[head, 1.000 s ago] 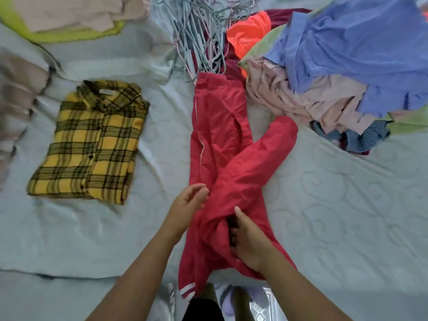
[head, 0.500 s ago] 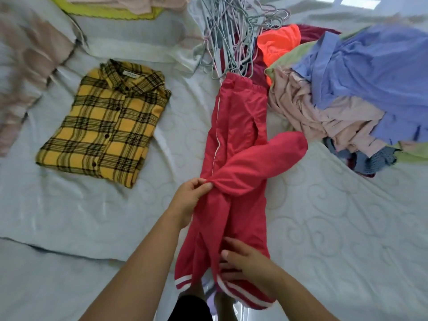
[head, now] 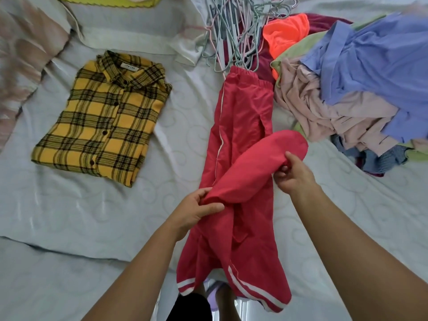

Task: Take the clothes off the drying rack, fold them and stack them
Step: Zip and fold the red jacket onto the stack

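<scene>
Btwn shirt [head: 102,121] & pile [head: 347,89], L hand [head: 196,209], R hand [head: 293,174] grips pinch red pants [head: 240,117].

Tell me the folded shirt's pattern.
Yellow and black plaid on the folded shirt; head view shows it best.

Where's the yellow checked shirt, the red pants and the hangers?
yellow checked shirt [head: 102,121]: head view, buttoned front.
red pants [head: 240,112]: head view, flat upper leg.
hangers [head: 231,35]: head view, middle of the bundle.

I can make out only 1 label: a small pale tag [head: 129,66] sewn inside the collar of the folded yellow plaid shirt [head: 102,121]. It carries a short line of dark print, but I cannot read the letters from here.
</scene>
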{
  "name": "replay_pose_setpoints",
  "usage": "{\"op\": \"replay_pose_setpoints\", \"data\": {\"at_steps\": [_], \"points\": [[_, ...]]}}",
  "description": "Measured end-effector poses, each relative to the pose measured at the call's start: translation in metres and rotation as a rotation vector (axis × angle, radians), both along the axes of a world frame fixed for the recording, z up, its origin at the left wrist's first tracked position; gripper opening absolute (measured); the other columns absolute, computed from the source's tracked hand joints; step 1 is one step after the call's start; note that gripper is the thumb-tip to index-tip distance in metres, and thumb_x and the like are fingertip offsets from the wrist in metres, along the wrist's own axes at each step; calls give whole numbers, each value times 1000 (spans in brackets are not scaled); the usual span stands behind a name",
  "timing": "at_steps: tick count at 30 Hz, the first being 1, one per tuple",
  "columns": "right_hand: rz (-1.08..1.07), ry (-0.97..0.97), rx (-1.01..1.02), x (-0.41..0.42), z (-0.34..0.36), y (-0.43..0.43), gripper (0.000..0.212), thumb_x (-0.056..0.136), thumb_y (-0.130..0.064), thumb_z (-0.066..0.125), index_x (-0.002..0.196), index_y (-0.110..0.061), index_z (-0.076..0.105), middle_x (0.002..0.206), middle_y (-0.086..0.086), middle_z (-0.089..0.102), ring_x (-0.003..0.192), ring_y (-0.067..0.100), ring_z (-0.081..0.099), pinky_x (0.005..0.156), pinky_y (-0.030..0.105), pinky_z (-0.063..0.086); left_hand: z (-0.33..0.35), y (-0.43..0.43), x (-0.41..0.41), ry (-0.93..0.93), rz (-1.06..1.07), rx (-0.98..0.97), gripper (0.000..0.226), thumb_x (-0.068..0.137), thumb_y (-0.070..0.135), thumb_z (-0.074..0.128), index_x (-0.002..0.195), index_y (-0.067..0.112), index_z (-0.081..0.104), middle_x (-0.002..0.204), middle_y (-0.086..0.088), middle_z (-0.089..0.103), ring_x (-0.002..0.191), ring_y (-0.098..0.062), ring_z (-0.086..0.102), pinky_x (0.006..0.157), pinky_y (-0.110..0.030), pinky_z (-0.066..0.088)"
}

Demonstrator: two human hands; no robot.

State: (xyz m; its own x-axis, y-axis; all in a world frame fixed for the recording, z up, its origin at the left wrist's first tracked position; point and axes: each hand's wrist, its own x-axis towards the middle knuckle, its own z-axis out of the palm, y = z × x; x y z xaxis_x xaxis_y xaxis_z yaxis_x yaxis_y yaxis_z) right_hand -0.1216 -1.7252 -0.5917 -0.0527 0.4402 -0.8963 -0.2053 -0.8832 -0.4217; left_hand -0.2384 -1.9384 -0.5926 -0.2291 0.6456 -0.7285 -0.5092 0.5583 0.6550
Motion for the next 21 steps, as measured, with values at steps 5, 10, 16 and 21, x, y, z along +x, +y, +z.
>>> {"op": "replay_pose_setpoints", "data": {"at_steps": [5,10,16,21], "points": [[231,117,805,-26,65,25,23,87,-4,57,102,-22,55,89,-2,61,69,7,62,55,22,53,0,-2,3,161,-228,-23,29,72,9,77,99,8,68,99,-2,63,90,-13,62,86,-26,52],[285,77,923,-79,87,80,17,87,-14,63,99,-17,52,80,-4,63,62,6,62,59,25,51,5,21,3,18,65,78,21,79,9,69,99,7,63,95,-5,66,87,-16,63,87,-32,51],[703,-398,768,-14,-2,43,16,94,-19,51,107,-11,46,97,9,53,63,10,50,49,18,42,-17,31,13,-105,157,-69,28,80,29,65,102,14,57,94,0,66,82,-11,61,80,-26,48],[1016,-411,700,80,-11,-78,23,93,-30,52,72,-21,50,69,-1,54,63,12,49,64,29,39,-25,11,31,-187,177,-92,23,82,17,65,104,11,64,97,-1,71,85,-13,65,83,-26,51]]}}
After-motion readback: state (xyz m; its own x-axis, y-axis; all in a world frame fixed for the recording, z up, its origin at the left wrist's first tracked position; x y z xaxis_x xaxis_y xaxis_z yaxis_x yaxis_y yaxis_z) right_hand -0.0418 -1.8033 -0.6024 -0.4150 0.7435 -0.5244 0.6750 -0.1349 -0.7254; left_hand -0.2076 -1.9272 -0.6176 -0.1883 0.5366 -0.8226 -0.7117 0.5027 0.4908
